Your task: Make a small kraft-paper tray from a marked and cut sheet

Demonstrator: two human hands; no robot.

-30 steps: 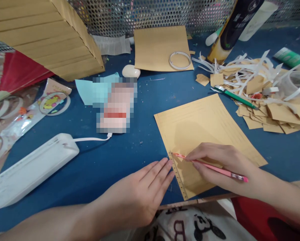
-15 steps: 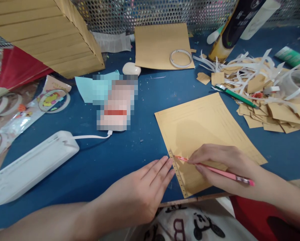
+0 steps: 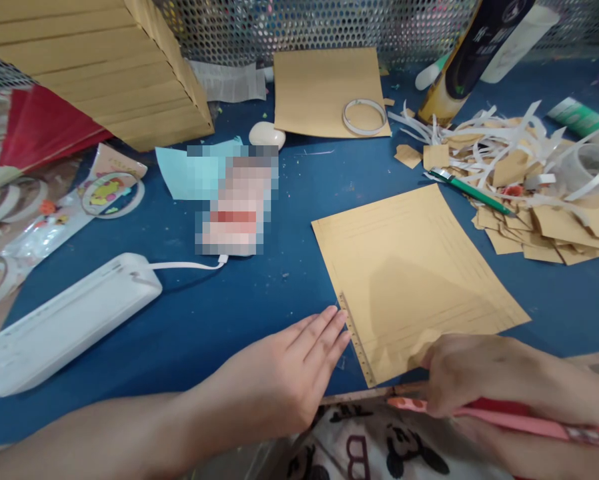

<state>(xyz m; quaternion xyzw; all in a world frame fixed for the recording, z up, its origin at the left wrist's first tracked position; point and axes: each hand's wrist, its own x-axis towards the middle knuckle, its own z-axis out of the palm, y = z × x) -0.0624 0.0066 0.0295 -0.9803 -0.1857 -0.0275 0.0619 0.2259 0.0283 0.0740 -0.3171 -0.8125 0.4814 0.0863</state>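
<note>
A tan sheet of paper (image 3: 404, 257), with faint pencil lines near its edges, lies turned at an angle on the blue table. Along its lower left edge runs a short thin ruler (image 3: 357, 340). My left hand (image 3: 294, 367) rests flat there, its outstretched fingertips pressing on the ruler and the paper's edge. Closed around a pink pencil (image 3: 514, 421) is my right hand (image 3: 474, 373), at the table's front edge by the sheet's bottom corner. The pencil's tip is off the paper and points left.
Tan scraps and white strips lie in a heap (image 3: 519, 167) at right, a green pen (image 3: 472, 191) on them. A tape roll (image 3: 364, 117) sits on another tan sheet (image 3: 324, 87). A cabled phone (image 3: 239, 207) and white power strip (image 3: 74, 323) occupy the left. Behind stands a bottle (image 3: 472, 60).
My right hand has moved down and toward me with the pencil, whose tip has left the ruler's edge. My left hand has stayed on the ruler. The camera view has shifted slightly.
</note>
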